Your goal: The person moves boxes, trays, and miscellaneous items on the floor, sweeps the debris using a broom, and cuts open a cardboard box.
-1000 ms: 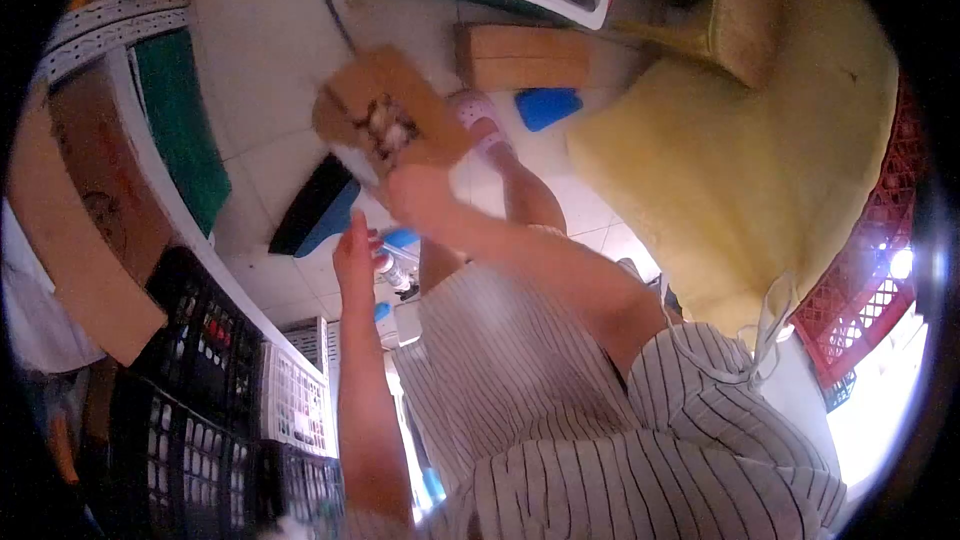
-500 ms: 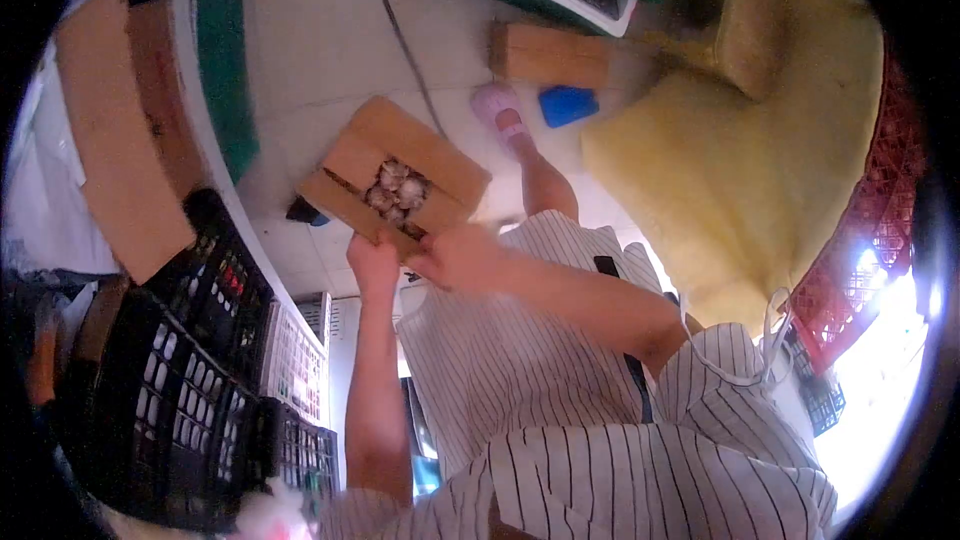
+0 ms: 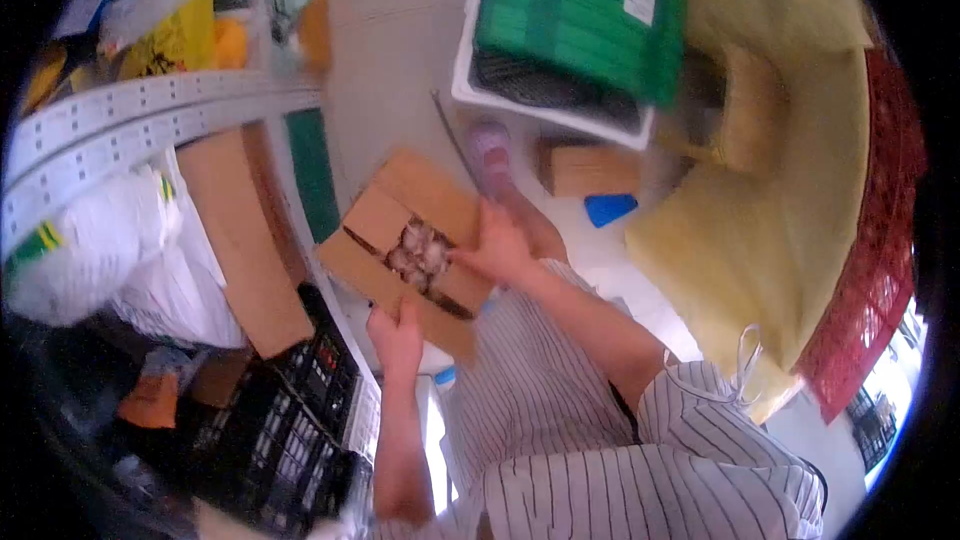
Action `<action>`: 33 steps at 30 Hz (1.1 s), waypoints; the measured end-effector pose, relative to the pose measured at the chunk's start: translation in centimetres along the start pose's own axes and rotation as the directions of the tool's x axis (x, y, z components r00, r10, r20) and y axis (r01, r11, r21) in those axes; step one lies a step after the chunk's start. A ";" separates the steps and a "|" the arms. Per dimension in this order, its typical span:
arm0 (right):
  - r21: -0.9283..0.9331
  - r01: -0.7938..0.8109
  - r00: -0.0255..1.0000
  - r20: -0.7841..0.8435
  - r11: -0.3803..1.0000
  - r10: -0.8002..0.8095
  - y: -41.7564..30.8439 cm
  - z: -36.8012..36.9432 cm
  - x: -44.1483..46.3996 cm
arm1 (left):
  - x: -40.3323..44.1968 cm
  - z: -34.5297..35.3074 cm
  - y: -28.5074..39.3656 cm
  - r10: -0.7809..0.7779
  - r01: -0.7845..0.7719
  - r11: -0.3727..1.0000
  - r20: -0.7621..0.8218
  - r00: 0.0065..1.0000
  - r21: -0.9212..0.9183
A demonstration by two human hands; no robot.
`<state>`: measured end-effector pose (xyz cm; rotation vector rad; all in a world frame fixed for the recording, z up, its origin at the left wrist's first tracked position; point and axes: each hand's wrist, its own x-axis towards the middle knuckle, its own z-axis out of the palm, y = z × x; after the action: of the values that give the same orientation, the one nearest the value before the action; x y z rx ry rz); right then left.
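Note:
A cardboard box [image 3: 395,190] is held in front of my body, tilted, its flaps partly folded over the top. Through the square gap between the flaps show several pale, purplish round things that look like garlic bulbs [image 3: 420,250]. My left hand [image 3: 397,337] grips the box's near left edge, thumb on top and the other fingers hidden beneath. On the right side, my right hand [image 3: 500,248] holds the box, with a finger or thumb reaching over the flap toward the bulbs. Motion blurs the fingertips there.
A green crate [image 3: 580,20] sits over a white-rimmed container ahead. Below it are a brown carton [image 3: 595,172] and a blue object [image 3: 610,208]. Shelving [image 3: 150,95] with white bags [image 3: 100,240] and black crates [image 3: 300,410] stands left. Yellow sheeting [image 3: 740,230] and a red crate [image 3: 865,230] are right.
My right hand has moved from the box's near edge up to its right side. The box has turned a little, and the view has shifted, bringing more of the left shelving and green crate into sight.

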<state>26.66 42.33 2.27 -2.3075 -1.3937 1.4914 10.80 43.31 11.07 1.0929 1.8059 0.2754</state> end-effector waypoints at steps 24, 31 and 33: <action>0.407 -0.132 0.958 -0.182 0.904 0.222 -8.6 -18.9 23.7 | 28.0 4.1 30.7 0.445 -0.461 0.648 0.190 0.875 0.606; 0.495 -0.172 0.882 -0.308 0.851 0.357 -8.0 -20.2 38.0 | 43.5 11.0 36.1 0.377 -0.528 0.463 0.381 0.844 0.712; 0.568 -0.262 0.809 -0.311 0.780 0.499 -7.7 -21.3 41.9 | 47.8 13.7 35.8 0.363 -0.529 0.420 0.397 0.843 0.737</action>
<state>42.84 84.78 -11.90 -2.4339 -0.3486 1.0899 35.96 97.13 -3.79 2.2283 1.4082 -0.4481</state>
